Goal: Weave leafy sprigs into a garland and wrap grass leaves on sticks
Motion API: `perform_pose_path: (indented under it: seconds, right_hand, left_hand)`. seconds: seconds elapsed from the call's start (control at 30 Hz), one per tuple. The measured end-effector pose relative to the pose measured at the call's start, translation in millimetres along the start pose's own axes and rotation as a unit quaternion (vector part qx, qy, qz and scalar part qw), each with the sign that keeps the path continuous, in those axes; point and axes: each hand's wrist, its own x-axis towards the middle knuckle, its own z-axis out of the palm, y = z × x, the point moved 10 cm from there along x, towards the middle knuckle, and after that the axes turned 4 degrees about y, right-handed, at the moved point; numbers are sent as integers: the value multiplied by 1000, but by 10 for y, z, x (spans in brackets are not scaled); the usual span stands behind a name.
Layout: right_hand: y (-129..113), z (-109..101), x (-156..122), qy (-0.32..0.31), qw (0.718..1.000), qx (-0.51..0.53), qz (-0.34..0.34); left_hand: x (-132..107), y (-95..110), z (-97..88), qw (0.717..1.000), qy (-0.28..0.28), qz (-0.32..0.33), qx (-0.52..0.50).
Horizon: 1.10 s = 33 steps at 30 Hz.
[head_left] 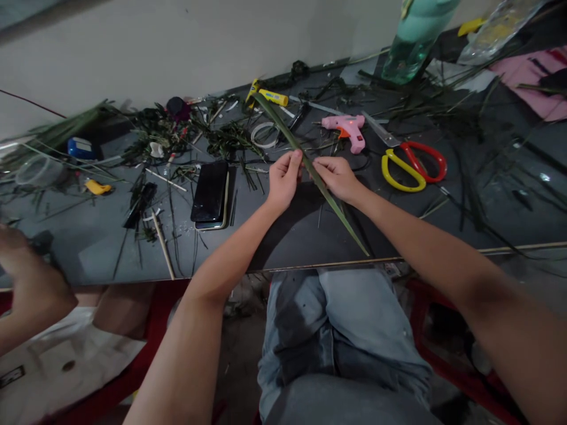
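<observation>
A long, narrow green leaf blade (334, 206) runs diagonally above the table, its pointed tip toward the front edge. My left hand (284, 180) is closed on its middle, thumb along the blade. Just right of that, my right hand (337, 178) pinches the same leaf from its other side. Behind my right hand lies a pink glue gun (348, 127) with a small light showing on it. To the right are scissors (411, 162) with one red and one yellow handle. Some fingertips are hidden behind the leaf.
Left of my arms, stacked phones (210, 195) lie on the dark table (287, 236). Leaf scraps (230, 139), a yellow glue stick (273, 97) and a coil of white wire (264, 135) spread along the back. A green bottle (410, 47) stands back right. Another person's arm (31, 283) rests at left.
</observation>
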Motion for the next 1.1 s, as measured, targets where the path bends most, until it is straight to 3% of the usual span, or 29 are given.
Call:
perform_pose_path:
  seconds: [0.17,0.5,0.7,0.97,1.1]
  right_hand:
    - [-60,-27,-5,22,999,48,-1]
    - [106,169,-21,-57,966,221,125]
    - [140,82,-3,-15,964,225,141]
    - [130,81,-39,-23,959,226,172]
    - [156,38,-26,1,966,202,164]
  left_hand:
    - [0,27,26,1000,-15,12,8]
    - [-15,-115,154,993,-80,-71,-59]
    - [-27,-114,132,987,-67,-121,-79]
    - [43,-201,117,991,-93,-78,-49]
    - [55,-89,43,998,-59,-7,24]
